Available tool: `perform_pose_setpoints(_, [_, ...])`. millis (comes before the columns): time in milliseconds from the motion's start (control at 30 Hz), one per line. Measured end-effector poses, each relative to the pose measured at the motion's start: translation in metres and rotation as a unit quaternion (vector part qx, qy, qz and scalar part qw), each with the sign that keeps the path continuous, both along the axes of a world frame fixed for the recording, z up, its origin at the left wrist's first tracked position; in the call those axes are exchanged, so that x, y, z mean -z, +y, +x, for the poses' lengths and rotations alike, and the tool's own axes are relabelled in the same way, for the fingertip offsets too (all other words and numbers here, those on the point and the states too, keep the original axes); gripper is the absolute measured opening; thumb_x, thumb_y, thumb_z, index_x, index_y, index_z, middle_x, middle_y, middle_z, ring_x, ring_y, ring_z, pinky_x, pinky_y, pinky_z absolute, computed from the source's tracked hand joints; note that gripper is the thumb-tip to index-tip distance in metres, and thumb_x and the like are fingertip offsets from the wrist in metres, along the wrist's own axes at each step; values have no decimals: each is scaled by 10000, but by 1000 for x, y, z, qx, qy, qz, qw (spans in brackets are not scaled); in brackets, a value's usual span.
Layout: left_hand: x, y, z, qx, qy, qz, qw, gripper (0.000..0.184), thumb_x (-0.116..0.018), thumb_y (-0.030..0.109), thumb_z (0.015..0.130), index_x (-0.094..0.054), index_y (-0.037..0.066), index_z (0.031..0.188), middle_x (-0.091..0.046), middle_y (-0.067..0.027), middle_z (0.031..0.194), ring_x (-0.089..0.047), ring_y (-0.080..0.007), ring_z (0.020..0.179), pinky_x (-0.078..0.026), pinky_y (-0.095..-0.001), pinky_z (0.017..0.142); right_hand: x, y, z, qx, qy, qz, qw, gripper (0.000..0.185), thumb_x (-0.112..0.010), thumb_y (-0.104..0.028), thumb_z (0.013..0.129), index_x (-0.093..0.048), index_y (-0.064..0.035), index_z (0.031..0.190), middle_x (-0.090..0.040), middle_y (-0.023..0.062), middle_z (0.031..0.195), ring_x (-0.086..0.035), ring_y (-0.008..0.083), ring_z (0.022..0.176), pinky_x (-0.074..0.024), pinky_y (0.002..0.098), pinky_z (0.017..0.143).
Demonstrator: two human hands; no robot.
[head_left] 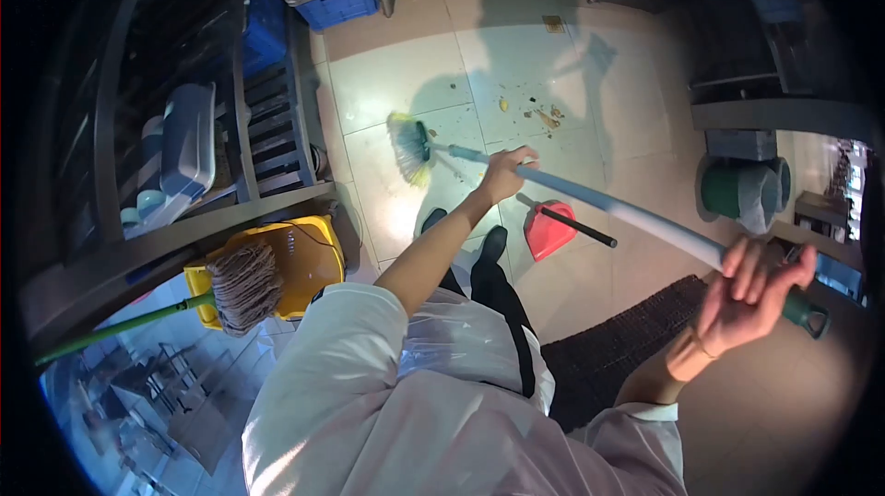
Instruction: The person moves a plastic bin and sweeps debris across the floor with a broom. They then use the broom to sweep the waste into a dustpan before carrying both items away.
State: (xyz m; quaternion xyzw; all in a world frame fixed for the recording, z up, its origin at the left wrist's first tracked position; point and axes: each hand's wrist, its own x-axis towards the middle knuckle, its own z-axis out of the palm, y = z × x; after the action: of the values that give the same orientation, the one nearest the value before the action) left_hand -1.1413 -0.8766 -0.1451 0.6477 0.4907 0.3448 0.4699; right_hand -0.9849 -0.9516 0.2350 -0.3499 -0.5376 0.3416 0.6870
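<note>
Your left hand (505, 175) wraps the broom (636, 217) at 2 o'clock; your right hand (739, 307), half open at 3 o'clock, touches its upper end, grip unclear; bristles (406, 151) at 11 o'clock

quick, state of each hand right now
Left hand: closed, holding the broom handle.
Right hand: at the same handle, fingers partly curled; whether it grips cannot be told.

No lettering, brand, number or sign can be read; the small dark marks (290, 243) on the yellow bucket (310, 273) are too blurred to make out.
</note>
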Motion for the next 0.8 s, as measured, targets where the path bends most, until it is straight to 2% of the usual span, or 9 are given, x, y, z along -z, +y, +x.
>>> perform_pose_setpoints(67, [-21,5,28,16,-37,47,998,183,-635,262,841,-626,113,947,-633,-145,737,-612,-297,686,-460,-367,615,-14,-4,2,91,-29,3,995,317,-341,-248,1003,-490,-117,1250,-296,-56,556,-260,52,438,-309,215,466])
perform_pose_setpoints(167, [-30,16,61,41,-76,13,996,199,-647,258,826,-616,98,941,-635,-144,740,-618,-303,696,-463,-378,617,-33,-14,12,79,-73,21,994,329,-374,-269,991,-482,-124,1266,-302,-61,557,-246,53,434,-313,225,478])
perform_pose_setpoints(267, [-97,6,66,85,-32,-20,996,192,-654,237,815,-602,80,914,-634,-152,746,-618,-317,730,-463,-396,631,-85,-38,68,3,-15,57,998,366,-483,-205,944,-460,-57,1278,-282,-65,550,-248,44,461,-276,218,507])
perform_pose_setpoints(300, [-107,-7,69,72,-31,44,996,189,-656,235,808,-588,70,872,-635,-157,747,-618,-326,745,-461,-415,641,-102,-34,75,8,-14,55,998,366,-483,-205,944,-460,-57,1278,-282,-65,550,-248,44,461,-276,218,507])
perform_pose_setpoints(367, [-109,-41,77,17,-25,119,992,172,-664,223,798,-580,77,829,-621,-136,678,-611,-327,657,-457,-414,587,-125,-25,85,-80,-1,-29,996,222,-431,-365,957,-524,-166,922,-455,-46,506,-431,50,411,-393,225,408])
perform_pose_setpoints(400, [-106,-55,78,-2,-23,123,992,160,-665,212,796,-577,80,818,-614,-127,655,-606,-325,624,-456,-411,570,-116,-23,92,-76,0,-30,997,222,-431,-365,957,-524,-166,922,-455,-46,506,-431,50,411,-393,225,408])
perform_pose_setpoints(467, [-88,-67,78,5,-42,61,997,98,-638,158,790,-579,83,810,-620,-120,648,-609,-327,630,-451,-429,610,-73,-21,107,248,30,-31,968,366,-491,-150,927,-454,-28,1270,-263,-61,537,-278,57,512,-258,220,516])
perform_pose_setpoints(600, [-14,-66,120,-8,-67,-14,998,65,-621,130,795,-591,80,824,-627,-138,653,-616,-338,640,-463,-444,633,-19,-13,88,-91,-8,-32,995,357,-466,-210,954,-460,-101,1294,-307,-74,527,-293,51,449,-282,202,467])
perform_pose_setpoints(800, [-34,-29,205,-21,-69,31,997,174,-645,192,830,-620,87,966,-597,-136,662,-578,-280,616,-456,-372,598,-43,-8,162,-206,-64,-2,977,280,-480,-282,951,-539,-151,1191,-385,-80,520,-338,34,412,-291,191,424])
